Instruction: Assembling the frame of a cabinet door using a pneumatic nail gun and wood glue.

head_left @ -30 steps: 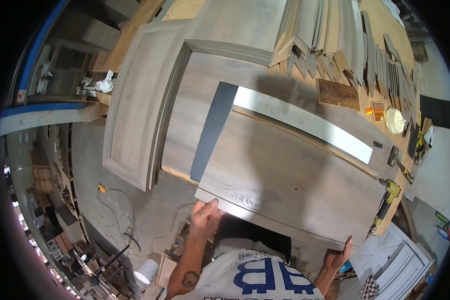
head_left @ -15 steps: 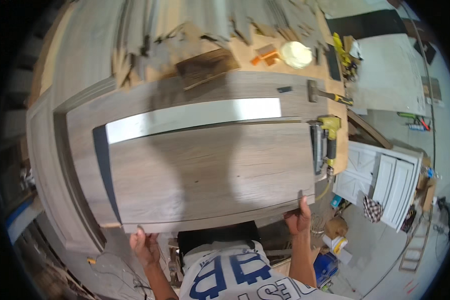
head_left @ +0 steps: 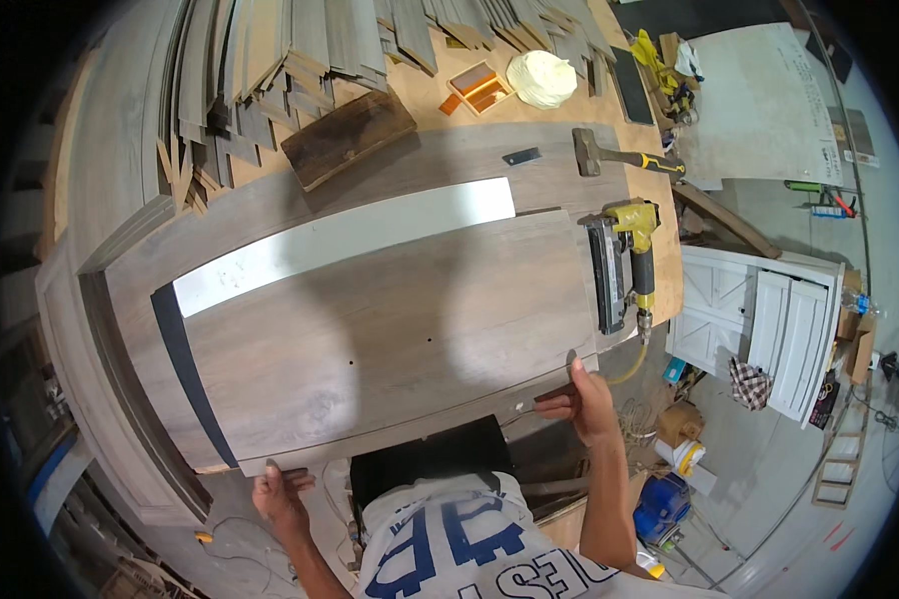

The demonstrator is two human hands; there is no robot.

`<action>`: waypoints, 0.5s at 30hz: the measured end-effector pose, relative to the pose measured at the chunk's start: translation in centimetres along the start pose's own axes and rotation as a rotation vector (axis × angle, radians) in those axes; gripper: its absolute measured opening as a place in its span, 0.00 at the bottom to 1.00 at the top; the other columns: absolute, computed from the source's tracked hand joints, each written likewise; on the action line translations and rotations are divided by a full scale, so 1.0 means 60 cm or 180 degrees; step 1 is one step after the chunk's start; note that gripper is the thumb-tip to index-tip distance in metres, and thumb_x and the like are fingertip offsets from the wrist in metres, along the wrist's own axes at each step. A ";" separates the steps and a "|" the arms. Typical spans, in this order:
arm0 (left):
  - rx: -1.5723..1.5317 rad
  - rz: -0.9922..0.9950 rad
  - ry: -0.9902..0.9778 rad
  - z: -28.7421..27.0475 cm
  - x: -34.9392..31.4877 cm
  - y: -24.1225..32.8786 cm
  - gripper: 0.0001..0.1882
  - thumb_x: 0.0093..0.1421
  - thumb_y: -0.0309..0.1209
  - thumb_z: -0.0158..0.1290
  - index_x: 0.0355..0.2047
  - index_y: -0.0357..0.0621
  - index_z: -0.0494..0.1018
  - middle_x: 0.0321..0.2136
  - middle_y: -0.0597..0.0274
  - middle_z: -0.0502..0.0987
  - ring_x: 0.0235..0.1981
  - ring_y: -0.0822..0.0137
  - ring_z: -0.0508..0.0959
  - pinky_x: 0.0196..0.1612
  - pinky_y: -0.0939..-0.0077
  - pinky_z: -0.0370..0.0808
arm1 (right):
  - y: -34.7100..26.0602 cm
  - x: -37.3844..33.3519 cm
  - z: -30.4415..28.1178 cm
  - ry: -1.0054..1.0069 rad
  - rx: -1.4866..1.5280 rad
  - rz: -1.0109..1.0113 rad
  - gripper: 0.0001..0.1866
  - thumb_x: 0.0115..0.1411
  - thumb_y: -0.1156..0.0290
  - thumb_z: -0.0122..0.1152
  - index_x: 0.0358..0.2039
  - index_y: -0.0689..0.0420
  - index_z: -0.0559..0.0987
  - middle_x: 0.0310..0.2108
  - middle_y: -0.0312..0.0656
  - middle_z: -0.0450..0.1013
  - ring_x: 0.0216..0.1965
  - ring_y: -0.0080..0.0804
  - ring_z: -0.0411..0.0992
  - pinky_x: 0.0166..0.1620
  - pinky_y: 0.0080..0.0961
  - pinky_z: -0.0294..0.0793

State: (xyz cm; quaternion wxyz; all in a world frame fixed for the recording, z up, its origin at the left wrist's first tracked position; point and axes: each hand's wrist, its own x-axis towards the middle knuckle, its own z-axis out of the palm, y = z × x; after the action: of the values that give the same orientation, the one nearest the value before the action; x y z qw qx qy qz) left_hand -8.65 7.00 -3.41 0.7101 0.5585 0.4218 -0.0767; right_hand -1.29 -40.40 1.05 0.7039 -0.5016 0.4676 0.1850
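Note:
A grey-brown wood-grain panel (head_left: 390, 309) with two small dark holes lies before me, a narrow strip (head_left: 420, 419) running along its near edge. At the near left corner my left hand (head_left: 282, 491) is closed on that edge, thumb on top and fingers below. My right hand (head_left: 586, 399) grips the near right corner the same way, its fingertips partly showing under the edge. Beyond the panel lies a long white strip (head_left: 350, 245), and a dark strip (head_left: 195, 379) runs down its left side. A yellow and black nail gun (head_left: 629, 265) rests just right of the panel.
A hammer (head_left: 624, 157), a small dark metal piece (head_left: 521, 157), a dark wood block (head_left: 350, 138), an orange-and-wood box (head_left: 481, 88) and a cream round tub (head_left: 541, 78) lie farther back. Many wood slats (head_left: 300, 50) fill the far left. A white cabinet door (head_left: 794, 334) stands at right.
The view has turned, so the bench and panel sit farther left and more tilted. Both hands still hold the near edge; the right fingers now show more below it.

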 end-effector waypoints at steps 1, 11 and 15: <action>0.0735 -0.0405 0.0076 -0.021 0.005 -0.008 0.21 0.65 0.44 0.56 0.41 0.36 0.69 0.37 0.53 0.79 0.33 0.65 0.82 0.34 0.75 0.80 | -0.017 -0.001 -0.003 -0.0054 -0.0692 0.0480 0.29 0.65 0.46 0.56 0.39 0.67 0.77 0.28 0.50 0.79 0.33 0.35 0.81 0.35 0.25 0.81; 0.0479 0.1592 0.2206 0.084 0.022 -0.054 0.30 0.67 0.36 0.54 0.61 0.30 0.57 0.53 0.48 0.67 0.53 0.59 0.70 0.56 0.66 0.70 | -0.145 0.126 -0.107 0.2607 -0.3570 -0.2914 0.22 0.61 0.59 0.63 0.45 0.65 0.74 0.36 0.55 0.75 0.38 0.54 0.74 0.46 0.43 0.72; 0.0172 0.1935 0.2341 0.077 0.046 -0.100 0.21 0.58 0.17 0.48 0.53 0.35 0.64 0.43 0.58 0.70 0.39 0.65 0.73 0.41 0.71 0.76 | -0.147 0.211 -0.163 0.1745 -0.3530 -0.3491 0.29 0.60 0.68 0.60 0.61 0.65 0.68 0.57 0.59 0.68 0.59 0.54 0.66 0.64 0.40 0.60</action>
State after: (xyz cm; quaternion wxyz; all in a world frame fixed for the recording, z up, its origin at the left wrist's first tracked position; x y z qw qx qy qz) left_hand -8.01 1.83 -9.55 0.4892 0.6649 0.4605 0.3264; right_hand 6.80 -55.44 -5.52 0.2054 -0.9605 0.1523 -0.1098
